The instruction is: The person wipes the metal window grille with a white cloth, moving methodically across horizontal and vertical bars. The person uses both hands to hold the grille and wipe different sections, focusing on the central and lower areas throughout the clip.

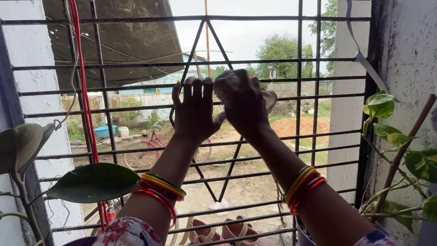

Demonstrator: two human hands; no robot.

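Passage outward is blocked by the black window grille [255,146]; only narrow slots are left between its bars. Left of the grille, red cords [86,105] and a broad leaf [93,182] intrude; right of it, a leafy potted vine [387,132].

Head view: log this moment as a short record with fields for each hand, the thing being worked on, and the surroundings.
left hand: left hand open, fingers spread against the window grille
right hand: right hand closed around a cloth, pressed to the bars
wrists: coloured bangles on both
indoors: leafy potted plant at right, large leaf at left
outside: bicycle, blue tub, dirt yard
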